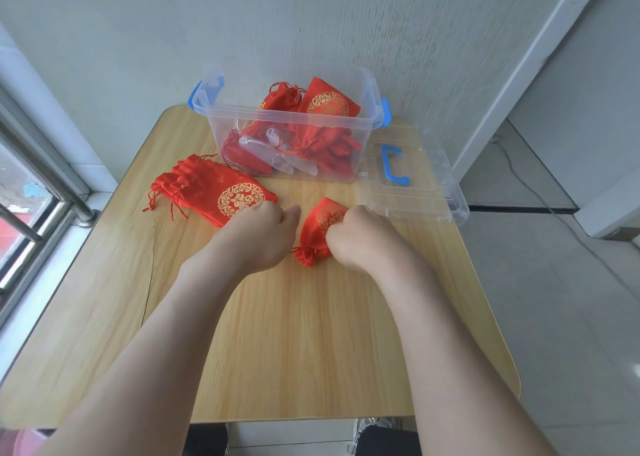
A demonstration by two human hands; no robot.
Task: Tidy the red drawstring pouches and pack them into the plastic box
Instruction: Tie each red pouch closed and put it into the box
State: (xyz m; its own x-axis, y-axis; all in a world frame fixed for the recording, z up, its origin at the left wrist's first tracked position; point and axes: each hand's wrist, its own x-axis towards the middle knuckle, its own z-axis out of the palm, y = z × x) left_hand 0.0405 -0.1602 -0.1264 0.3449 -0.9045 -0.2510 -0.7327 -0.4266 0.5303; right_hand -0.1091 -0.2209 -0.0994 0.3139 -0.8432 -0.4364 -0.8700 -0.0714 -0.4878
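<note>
A small red drawstring pouch with a gold emblem lies on the wooden table between my hands, its tied neck toward me. My right hand grips its right side with curled fingers. My left hand has curled fingers just left of the pouch, by the drawstring; what it holds is hidden. A stack of flat red pouches lies to the left, under my left knuckles. The clear plastic box with blue latches stands at the back and holds several red pouches.
The clear lid with a blue handle lies right of the box, overhanging the table's right edge. A wall is right behind the box. A window rail runs along the left. The wooden table stretches toward me.
</note>
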